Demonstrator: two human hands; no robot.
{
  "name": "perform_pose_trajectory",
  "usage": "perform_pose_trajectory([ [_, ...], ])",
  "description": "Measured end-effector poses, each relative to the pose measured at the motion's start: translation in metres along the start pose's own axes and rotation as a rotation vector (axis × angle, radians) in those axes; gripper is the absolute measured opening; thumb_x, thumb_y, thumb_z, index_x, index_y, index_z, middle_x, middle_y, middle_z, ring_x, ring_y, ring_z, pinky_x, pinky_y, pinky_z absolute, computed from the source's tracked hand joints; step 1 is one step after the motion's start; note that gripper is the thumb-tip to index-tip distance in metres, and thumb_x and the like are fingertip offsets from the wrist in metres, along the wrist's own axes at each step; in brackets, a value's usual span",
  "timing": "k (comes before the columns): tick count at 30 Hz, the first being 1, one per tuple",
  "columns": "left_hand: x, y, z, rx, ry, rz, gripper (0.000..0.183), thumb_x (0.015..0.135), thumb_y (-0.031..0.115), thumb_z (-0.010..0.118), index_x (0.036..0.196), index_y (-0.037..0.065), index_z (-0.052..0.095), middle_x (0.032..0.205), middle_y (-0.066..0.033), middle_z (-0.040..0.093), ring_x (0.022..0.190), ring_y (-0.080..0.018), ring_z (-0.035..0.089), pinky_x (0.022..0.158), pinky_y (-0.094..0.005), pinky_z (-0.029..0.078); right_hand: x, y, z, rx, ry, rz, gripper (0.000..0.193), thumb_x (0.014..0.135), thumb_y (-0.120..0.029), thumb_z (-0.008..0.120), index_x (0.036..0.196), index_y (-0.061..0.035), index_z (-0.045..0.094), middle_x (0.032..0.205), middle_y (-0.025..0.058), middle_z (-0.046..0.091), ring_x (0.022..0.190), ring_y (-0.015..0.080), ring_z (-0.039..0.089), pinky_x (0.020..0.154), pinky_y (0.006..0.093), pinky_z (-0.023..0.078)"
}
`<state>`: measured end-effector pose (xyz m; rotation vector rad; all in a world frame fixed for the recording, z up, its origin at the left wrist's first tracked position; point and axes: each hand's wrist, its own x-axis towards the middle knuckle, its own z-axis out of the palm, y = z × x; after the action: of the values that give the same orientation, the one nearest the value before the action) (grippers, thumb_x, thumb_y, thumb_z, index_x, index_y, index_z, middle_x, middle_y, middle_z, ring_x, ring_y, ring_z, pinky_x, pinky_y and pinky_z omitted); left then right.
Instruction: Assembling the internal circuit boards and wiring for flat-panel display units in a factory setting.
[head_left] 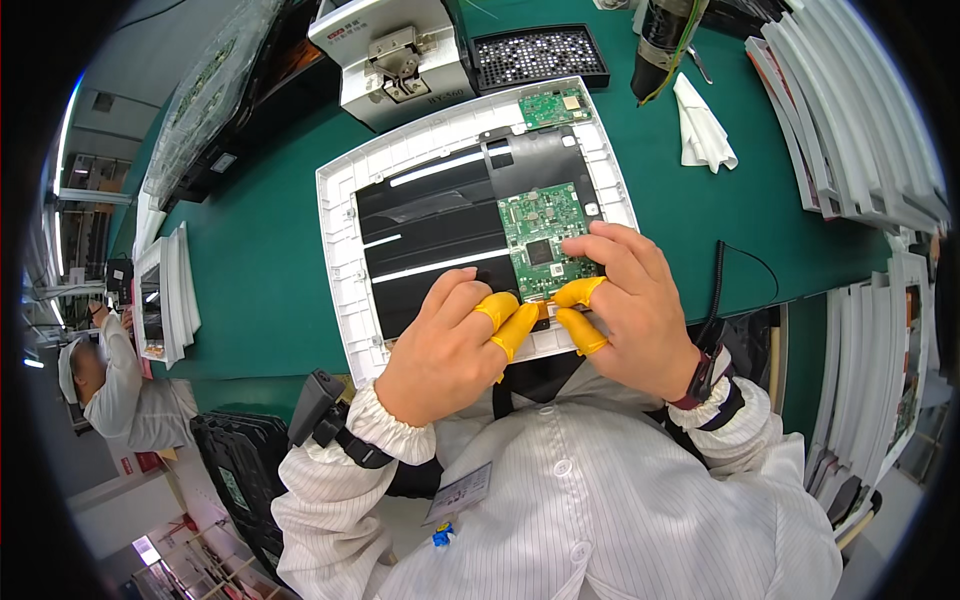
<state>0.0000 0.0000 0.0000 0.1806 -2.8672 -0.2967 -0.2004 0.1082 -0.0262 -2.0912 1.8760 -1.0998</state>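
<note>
White plastic frames a black panel (435,205), which lies at the middle of the worktop's (260,270) near edge. Towards the panel's right edge sits a green circuit board (552,222), and a smaller board (550,108) is set at its far right corner.

Both hands meet at the circuit board's near edge, around a short orange strip (542,313). The left hand (440,340) has its thumb and forefinger, in yellow finger covers (497,308), drawn narrow at the strip's left side. The right hand (640,300) has its covered thumb and forefinger a little apart at the right side, its other fingers bent over the board. Whether either one grips the strip, I cannot tell.

Toward the worktop's far edge stand a white machine (350,40) and, just beside it, a black tray (604,72) full of small shiny pieces. A white cloth (704,130) lies to the right of the panel; white frames (850,130) are stacked along the worktop's right edge, others (180,295) near its left near corner.
</note>
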Motion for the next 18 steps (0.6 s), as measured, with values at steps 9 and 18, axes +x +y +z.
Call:
perform_pose_trajectory([
  [9, 0.0003, 0.0012, 0.0024, 0.028, 0.049, -0.002, 0.016, 0.062, 0.009, 0.069, 0.075, -0.001, 0.071, 0.096, -0.0125, 0.064, 0.097, -0.0263, 0.057, 0.101, -0.0474, 0.044, -0.0012, 0.0012, 0.0005, 0.014, 0.012, -0.010, 0.016, 0.069, -0.008, 0.074, 0.074, -0.0020, 0.059, 0.118, 0.0097, 0.059, 0.121, 0.0314, 0.049, 0.098, 0.0436, 0.040],
  [18, -0.0007, -0.0018, 0.0021, 0.010, 0.007, 0.002, 0.026, 0.065, 0.006, 0.072, 0.091, 0.001, 0.072, 0.100, -0.0100, 0.063, 0.096, -0.0262, 0.055, 0.098, -0.0500, 0.046, -0.0025, 0.0025, 0.0023, 0.008, 0.028, -0.008, 0.015, 0.069, -0.008, 0.072, 0.074, -0.0016, 0.059, 0.119, 0.0092, 0.058, 0.121, 0.0311, 0.049, 0.098, 0.0440, 0.040],
])
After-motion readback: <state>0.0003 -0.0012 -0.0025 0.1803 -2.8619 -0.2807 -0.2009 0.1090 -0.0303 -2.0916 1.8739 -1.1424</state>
